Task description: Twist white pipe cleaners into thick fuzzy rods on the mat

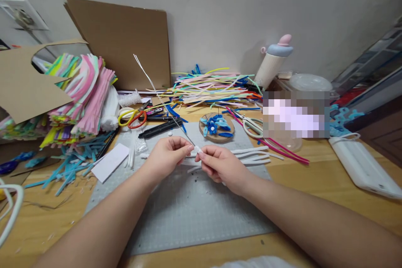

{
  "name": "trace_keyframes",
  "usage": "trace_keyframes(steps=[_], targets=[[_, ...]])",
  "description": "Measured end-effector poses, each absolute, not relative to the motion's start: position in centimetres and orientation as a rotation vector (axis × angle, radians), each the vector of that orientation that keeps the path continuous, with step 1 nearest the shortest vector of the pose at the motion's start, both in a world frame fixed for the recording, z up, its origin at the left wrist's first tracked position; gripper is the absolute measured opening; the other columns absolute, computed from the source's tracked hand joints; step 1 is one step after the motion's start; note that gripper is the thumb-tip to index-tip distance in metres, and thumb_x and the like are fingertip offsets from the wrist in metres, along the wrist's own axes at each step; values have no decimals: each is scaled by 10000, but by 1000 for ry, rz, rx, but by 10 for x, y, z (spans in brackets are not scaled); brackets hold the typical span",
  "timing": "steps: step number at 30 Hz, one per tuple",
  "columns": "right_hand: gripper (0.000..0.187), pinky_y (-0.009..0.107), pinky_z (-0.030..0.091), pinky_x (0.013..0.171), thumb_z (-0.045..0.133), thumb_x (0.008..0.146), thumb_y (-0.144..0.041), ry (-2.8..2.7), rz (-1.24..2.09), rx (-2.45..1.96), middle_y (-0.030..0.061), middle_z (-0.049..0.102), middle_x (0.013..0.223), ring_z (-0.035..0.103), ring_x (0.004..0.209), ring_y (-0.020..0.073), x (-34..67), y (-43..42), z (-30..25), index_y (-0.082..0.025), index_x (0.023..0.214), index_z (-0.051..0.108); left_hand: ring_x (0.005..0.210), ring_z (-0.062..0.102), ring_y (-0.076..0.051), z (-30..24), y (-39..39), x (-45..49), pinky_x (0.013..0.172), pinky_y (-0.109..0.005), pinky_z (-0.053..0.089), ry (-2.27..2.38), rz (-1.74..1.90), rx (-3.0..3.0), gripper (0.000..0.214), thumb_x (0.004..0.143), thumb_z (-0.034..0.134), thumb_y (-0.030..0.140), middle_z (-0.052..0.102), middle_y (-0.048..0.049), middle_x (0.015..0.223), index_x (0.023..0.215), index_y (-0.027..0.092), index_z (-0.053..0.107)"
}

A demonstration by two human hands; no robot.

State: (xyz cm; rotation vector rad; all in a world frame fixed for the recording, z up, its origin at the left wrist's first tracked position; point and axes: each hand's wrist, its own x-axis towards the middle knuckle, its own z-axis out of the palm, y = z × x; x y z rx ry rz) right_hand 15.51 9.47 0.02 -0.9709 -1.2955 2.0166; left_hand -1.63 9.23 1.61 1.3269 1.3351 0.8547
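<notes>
Over the cutting mat (194, 217), my left hand (171, 155) pinches a thin wire (151, 82) close to its lower end. The wire slants up and to the left, and its far tip splits into two pale strands. A small white fuzzy piece (197, 149), which looks like pipe cleaner, sits at that lower end between both hands. My right hand (222, 165) is closed on it with thumb and forefinger, its other fingers curled. Several white pipe cleaners (254, 155) lie on the mat behind and beneath my hands. My fingertips partly hide the joint.
Behind the hands are a blue pipe-cleaner flower on a round wooden disc (205, 137), pale-handled scissors (253, 127), and red-and-yellow scissors (138, 118). Coloured pipe cleaners (213, 90) are heaped by the wall. A bottle (271, 67), a white device (366, 165) and cardboard (125, 46) stand around.
</notes>
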Motion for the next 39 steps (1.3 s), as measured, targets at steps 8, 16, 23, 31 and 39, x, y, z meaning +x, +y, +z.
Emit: trace_keyframes(steps=[8, 16, 23, 31, 39], targets=[[267, 133, 126, 300, 552, 795, -444, -1243, 2050, -949, -109, 368, 415, 173, 317, 25, 156, 94, 2, -188, 759, 483, 466, 395, -74, 17, 91, -15, 480, -214, 293, 1269, 901, 1304, 260, 684, 639, 393, 505, 35, 548, 684, 141, 575], [255, 126, 115, 305, 557, 806, -435, -1213, 1991, -937, -118, 284, 397, 144, 331, 26, 156, 93, 1, -183, 784, 531, 522, 422, -70, 21, 88, -11, 531, -206, 331, 1167, 925, 1274, 223, 695, 646, 359, 558, 23, 606, 670, 142, 599], [239, 131, 260, 340, 595, 792, -386, -1119, 2035, -816, -32, 529, 594, 362, 404, 33, 155, 94, -5, -157, 765, 536, 588, 502, -113, 20, 92, -18, 572, -226, 383, 1018, 910, 1062, 260, 740, 594, 358, 616, -43, 665, 732, 112, 677], [197, 121, 113, 333, 581, 817, -366, -1016, 2237, -695, -71, 466, 510, 173, 355, 11, 158, 92, 4, -180, 810, 516, 640, 572, -111, 12, 93, -18, 629, -221, 432, 961, 954, 1130, 172, 662, 723, 251, 656, -29, 708, 750, 131, 638], [241, 135, 141, 317, 563, 812, -419, -1242, 2187, -796, -78, 457, 483, 204, 333, 19, 158, 90, 4, -181, 801, 528, 587, 561, -96, 7, 93, -17, 588, -224, 437, 905, 960, 1126, 226, 623, 745, 237, 603, 13, 671, 740, 145, 576]])
